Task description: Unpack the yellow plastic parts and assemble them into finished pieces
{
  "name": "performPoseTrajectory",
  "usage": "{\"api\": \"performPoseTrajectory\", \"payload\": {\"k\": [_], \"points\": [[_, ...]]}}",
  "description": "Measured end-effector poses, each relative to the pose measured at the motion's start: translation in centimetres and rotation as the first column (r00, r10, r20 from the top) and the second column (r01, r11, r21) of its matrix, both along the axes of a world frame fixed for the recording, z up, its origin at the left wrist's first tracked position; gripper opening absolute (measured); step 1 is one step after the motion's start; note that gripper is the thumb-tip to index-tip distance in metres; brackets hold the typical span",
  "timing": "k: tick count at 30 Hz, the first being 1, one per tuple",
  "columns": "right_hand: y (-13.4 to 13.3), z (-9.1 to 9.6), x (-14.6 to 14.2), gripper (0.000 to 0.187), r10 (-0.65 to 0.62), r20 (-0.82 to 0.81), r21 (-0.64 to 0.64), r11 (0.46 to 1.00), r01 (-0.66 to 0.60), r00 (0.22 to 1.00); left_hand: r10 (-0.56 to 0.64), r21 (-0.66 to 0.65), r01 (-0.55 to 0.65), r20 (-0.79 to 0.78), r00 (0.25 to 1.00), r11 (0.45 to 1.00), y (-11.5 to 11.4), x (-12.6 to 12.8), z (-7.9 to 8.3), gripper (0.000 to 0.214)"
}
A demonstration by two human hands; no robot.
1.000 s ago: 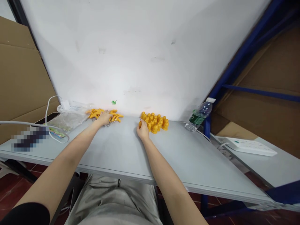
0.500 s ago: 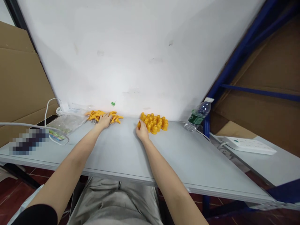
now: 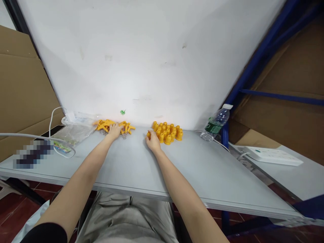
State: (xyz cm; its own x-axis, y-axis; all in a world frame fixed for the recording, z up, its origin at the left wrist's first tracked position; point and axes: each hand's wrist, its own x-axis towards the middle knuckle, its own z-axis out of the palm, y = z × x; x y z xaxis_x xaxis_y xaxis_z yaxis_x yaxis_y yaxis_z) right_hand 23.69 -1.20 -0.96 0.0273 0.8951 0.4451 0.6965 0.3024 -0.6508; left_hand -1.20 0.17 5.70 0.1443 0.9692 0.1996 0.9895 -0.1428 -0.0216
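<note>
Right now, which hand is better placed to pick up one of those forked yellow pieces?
Probably the left hand: its fingers are at the pile of forked yellow pieces. The right hand is farther off, beside the yellow cups, and seems to be holding a single cup.

A plain black fabric sleeve (image 3: 47,233) covers the left upper arm, ending in a smooth, curved hem; the forearm beyond it is bare, down to the slender, bare left hand (image 3: 115,130). The right forearm is likewise bare, as is the right hand (image 3: 154,141). Over the lap lies a loose, pale grey-beige cloth garment (image 3: 113,212), matt and heavily creased, with soft folds running across it and a short, dark vertical line near its upper middle.
</note>
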Motion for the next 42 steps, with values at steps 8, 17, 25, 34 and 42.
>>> {"api": "performPoseTrajectory", "payload": {"k": [8,17,25,34,42], "points": [[0.0,0.1,-0.3,0.049,-0.061,0.012,-0.091,0.994,0.062,0.998,0.006,0.068,-0.011,0.073,0.997,0.998,-0.1,0.1,-1.1,0.048],[0.3,0.0,-0.3,0.032,-0.081,0.18,-0.118,0.988,0.103,0.98,0.038,0.182,-0.105,0.339,0.94,0.978,0.0,-0.6,0.0,0.042],[0.2,-0.1,-0.3,0.046,0.006,0.097,0.027,1.0,-0.009,0.995,-0.025,0.215,-0.164,0.676,0.737,0.963,-2.9,2.9,-0.5,0.028],[0.2,0.5,-0.3,0.032,0.109,0.049,0.153,0.981,-0.116,0.993,-0.1,0.281,-0.088,0.593,0.799,0.956,-4.9,2.7,-2.9,0.035],[-0.8,1.6,-0.7,0.036,0.163,0.044,0.216,0.962,-0.169,0.986,-0.069,0.255,-0.095,0.567,0.821,0.962,-4.5,2.3,-3.1,0.035]]}}
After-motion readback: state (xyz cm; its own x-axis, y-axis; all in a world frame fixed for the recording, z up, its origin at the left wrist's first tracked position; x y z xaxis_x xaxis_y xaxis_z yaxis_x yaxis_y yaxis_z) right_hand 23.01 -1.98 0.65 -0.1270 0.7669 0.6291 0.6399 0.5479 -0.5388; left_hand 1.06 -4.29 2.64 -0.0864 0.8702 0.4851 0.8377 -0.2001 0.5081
